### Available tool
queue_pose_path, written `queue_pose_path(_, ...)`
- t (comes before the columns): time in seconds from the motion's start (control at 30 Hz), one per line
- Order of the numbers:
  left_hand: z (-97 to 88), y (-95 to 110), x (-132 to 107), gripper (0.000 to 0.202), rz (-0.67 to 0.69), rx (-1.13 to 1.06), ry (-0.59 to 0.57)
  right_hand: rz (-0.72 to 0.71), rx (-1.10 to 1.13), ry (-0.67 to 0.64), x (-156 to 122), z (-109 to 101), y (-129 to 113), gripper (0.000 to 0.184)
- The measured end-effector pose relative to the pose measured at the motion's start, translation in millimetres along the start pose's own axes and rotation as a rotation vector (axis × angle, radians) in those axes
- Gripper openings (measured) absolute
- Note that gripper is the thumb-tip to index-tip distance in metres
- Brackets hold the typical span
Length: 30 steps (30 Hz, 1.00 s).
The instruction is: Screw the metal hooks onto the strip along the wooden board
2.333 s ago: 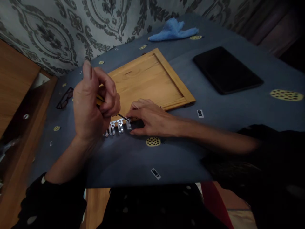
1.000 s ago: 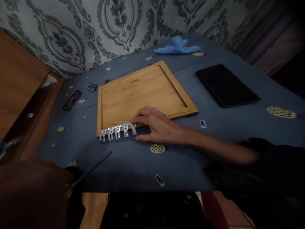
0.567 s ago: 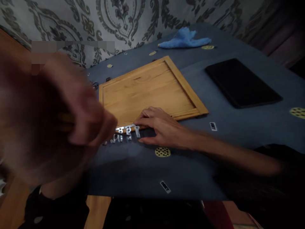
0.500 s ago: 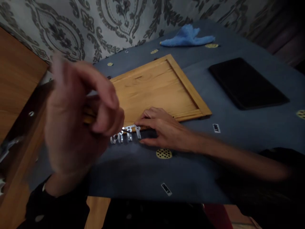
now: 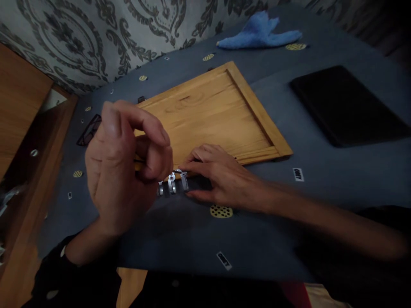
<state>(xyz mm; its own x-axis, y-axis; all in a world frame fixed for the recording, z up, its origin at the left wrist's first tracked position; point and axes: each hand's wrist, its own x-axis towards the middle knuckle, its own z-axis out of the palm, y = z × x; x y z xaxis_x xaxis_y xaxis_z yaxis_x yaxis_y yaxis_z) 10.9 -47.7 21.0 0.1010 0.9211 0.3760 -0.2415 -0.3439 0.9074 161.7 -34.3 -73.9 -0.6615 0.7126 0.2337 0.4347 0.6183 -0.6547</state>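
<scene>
A square wooden panel [image 5: 212,111] lies flat on a dark blue tablecloth [image 5: 180,231]. A metal rack of hooks [image 5: 175,182] sits along its near edge. My right hand [image 5: 221,175] rests on the cloth, its fingertips pinching the right end of the hook rack against the panel's edge. My left hand [image 5: 125,167] is raised in front of the rack, fingers curled round a yellow-handled screwdriver [image 5: 138,164]. The tool's tip points at the rack, and most of the rack's left part is hidden behind this hand.
A black tablet [image 5: 346,107] lies at the right. A blue cloth [image 5: 257,34] is bunched at the far edge by the patterned wall. Dark glasses [image 5: 88,130] lie left of the panel. A wooden cabinet [image 5: 19,128] stands at the left.
My left hand dropped low and away with the screwdriver, then swung back up to the hook rack. My right hand stayed on the rack's right end. The view shifted slightly.
</scene>
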Motion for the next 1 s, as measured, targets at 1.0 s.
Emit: queue_pose_path(1.0, -4.0, -6.0, -4.9, 0.025, -0.084, 0.011, -0.194, -0.019, -0.006, -0.001, 0.0, -0.8, 0.4, 0.029)
